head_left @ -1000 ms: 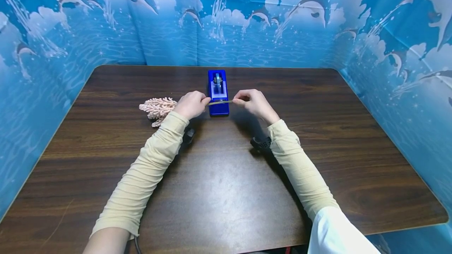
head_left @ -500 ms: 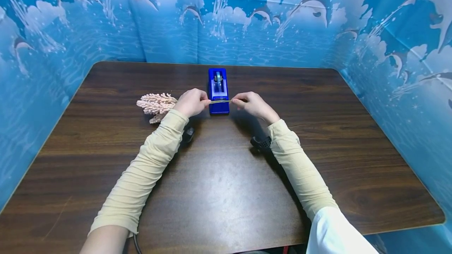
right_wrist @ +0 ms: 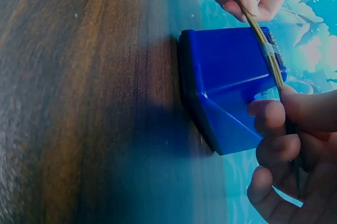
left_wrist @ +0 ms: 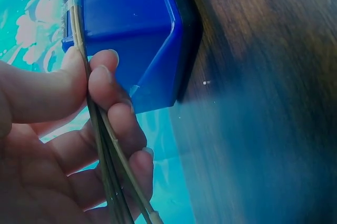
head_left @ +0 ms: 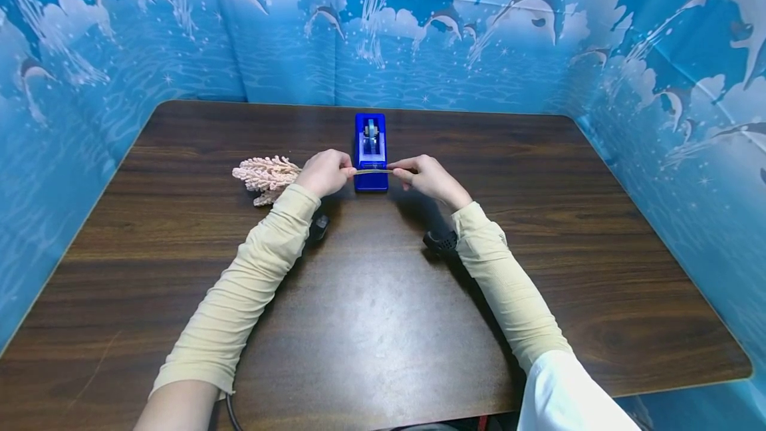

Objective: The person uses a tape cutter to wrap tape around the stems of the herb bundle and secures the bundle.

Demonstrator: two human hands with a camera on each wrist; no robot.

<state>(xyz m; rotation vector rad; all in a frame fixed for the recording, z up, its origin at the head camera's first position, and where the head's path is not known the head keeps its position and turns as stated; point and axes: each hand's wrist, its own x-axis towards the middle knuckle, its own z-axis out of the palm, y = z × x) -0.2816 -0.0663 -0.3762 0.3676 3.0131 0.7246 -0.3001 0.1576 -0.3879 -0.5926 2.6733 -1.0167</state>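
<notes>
A thin bundle of brown stems (head_left: 372, 171) runs level between the two hands, just in front of a blue tape dispenser (head_left: 372, 183). My left hand (head_left: 325, 173) pinches it between thumb and fingers near the pale pink flower heads (head_left: 266, 174), which spread out to the left. My right hand (head_left: 432, 181) pinches the other end of the stems. In the right wrist view a clear strip of tape (right_wrist: 270, 49) lies across the stems, beside the dispenser's toothed cutter (right_wrist: 277, 50). Whether the tape goes all round is hard to tell.
The dark wooden table (head_left: 371, 298) extends around the hands. A blue curtain (head_left: 371, 25) printed with dolphins hangs behind its far edge and along the sides. Black wrist devices (head_left: 440, 242) sit beneath the forearms. A dark cable (head_left: 232, 414) runs by the left arm.
My right fingers have shifted slightly left along the stems, and the index finger looks straighter. My left hand keeps its pinch. The head view has tilted a little.
</notes>
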